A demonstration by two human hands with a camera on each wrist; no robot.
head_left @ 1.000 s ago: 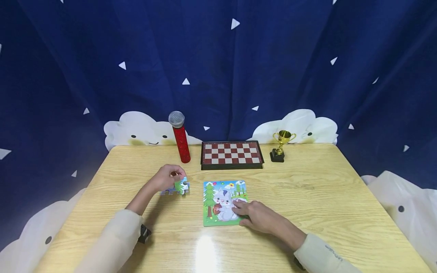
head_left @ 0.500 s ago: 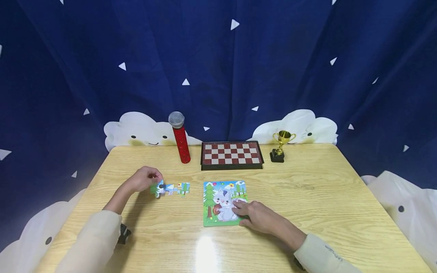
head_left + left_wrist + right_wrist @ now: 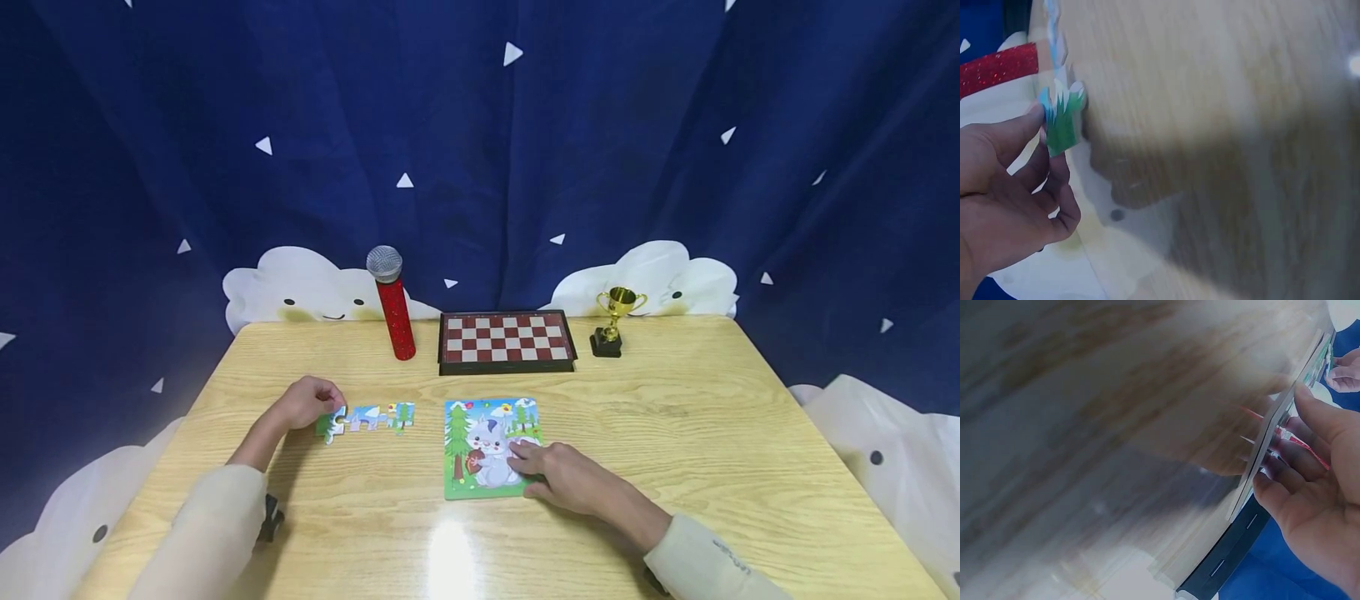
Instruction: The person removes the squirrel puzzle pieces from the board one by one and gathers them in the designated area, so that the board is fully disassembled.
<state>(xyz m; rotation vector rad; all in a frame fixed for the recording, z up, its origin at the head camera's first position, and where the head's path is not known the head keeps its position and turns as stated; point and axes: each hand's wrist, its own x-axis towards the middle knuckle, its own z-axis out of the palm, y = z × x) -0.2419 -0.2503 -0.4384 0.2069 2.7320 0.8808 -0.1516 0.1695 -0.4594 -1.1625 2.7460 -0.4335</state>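
My left hand [image 3: 306, 402] pinches a jigsaw puzzle piece [image 3: 1063, 128] between thumb and fingers. The piece shows a green tree against white and blue. Right of it, puzzle pieces with blue sky [image 3: 366, 417] and a small tree [image 3: 405, 414] lie in a row on the table. A square squirrel puzzle [image 3: 480, 454] with a green border lies flat in the middle. My right hand [image 3: 566, 475] rests on its right side, fingers loosely extended over the squirrel's tail. In the right wrist view, the thumb is at the puzzle's edge [image 3: 1260, 453].
At the back of the wooden table [image 3: 675, 450] are a red microphone [image 3: 396, 317] standing upright, a red-and-white checkered board [image 3: 506, 342] with a black frame, and a small gold trophy [image 3: 618, 312]. A dark blue curtain [image 3: 480, 125] with white clouds hangs behind.
My left hand has moved left with the tree piece and come down at the left end of the row, uncovering the other pieces. The right hand has stayed on the squirrel puzzle.
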